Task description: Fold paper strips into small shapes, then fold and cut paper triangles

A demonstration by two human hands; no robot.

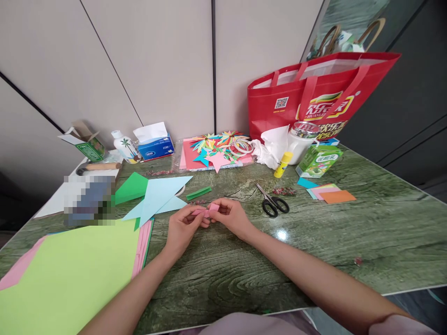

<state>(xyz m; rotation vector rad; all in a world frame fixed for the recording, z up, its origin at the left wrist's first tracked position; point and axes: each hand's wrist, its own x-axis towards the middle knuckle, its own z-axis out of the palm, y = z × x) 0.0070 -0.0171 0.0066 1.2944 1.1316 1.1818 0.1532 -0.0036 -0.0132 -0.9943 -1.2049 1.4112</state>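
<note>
Both my hands meet over the middle of the table around a small folded piece of pink paper [213, 208]. My left hand [184, 226] pinches its left part between thumb and fingers. On the right end of the same paper, my right hand [233, 217] has its thumb and fingers closed. My fingers cover part of the folds. Just beyond my hands lies a narrow folded green paper strip [199, 193]. Black-handled scissors [271, 203] rest to the right of my right hand, blades pointing away from me. Light blue paper pieces [164, 193] lie to the left.
Large yellow-green sheets [80, 274] cover the left front. Small coloured papers [338, 196] lie at the right. Along the back stand a tissue box [156, 148], star-shaped paper pieces [217, 159], a glue stick [283, 164], a white mug [296, 149], a green carton [319, 162] and a red bag [272, 114].
</note>
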